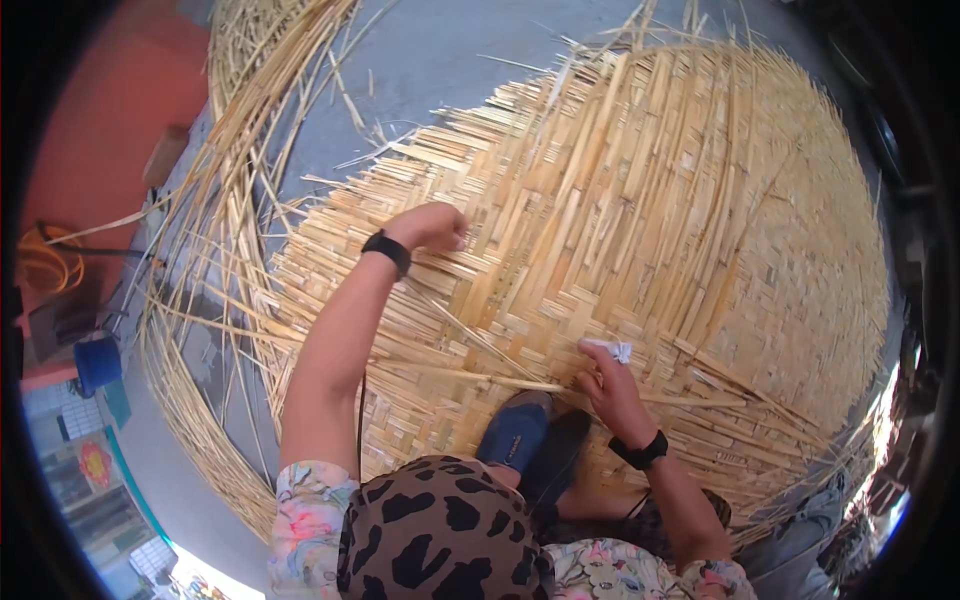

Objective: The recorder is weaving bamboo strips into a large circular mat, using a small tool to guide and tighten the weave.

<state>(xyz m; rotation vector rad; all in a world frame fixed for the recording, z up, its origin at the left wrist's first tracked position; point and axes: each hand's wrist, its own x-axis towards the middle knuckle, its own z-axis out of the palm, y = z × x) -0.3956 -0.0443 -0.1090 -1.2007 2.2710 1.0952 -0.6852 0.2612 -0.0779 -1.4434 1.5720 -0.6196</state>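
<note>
My left hand (435,228) is over the woven mat of pale split-cane strips (650,170), near its frayed left part, with fingers curled; what they hold, if anything, is hidden. My right hand (605,385) rests lower on the mat, fingers apart and partly bent, beside a long strip (500,378) lying crosswise. A small white piece (619,351), perhaps a finger wrap, shows at its fingertips; I cannot tell exactly. My blue shoe (510,435) and a darker shoe (555,460) are on the mat between my arms. Brown spotted fabric (430,520) covers the lower middle of the view.
Loose cane strips (230,200) lie in long bundles left of the mat on grey concrete (420,50). Along the left edge are a red surface (100,100), a small block (165,155), an orange cord (50,260) and a blue container (98,365).
</note>
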